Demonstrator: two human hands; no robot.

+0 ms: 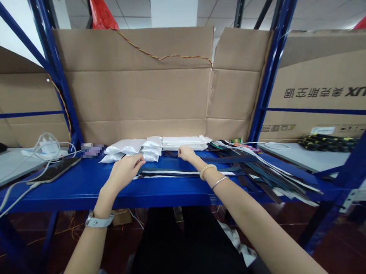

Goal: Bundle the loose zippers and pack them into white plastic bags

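Note:
My left hand (126,170) has its thumb and fingertips pinched together, just in front of the white plastic packets (153,145) stacked on the blue shelf. Close below those fingertips are the left ends of several long, flat black and white strips (174,173). My right hand (186,153) is curled closed beside the stack of flat white bags (184,142). A dark strip (225,159) shows on both sides of that hand; whether the fingers grip it is hidden. To the right, a thick fanned bundle of dark and white strips (267,175) covers the shelf.
A phone (55,170) with white cables lies on the left of the blue shelf (83,189). Cardboard (142,93) walls off the back between blue posts (268,84). Small bright wrappers (247,147) sit behind the bundle. Black-and-yellow items (328,143) rest on the right-hand neighbouring surface.

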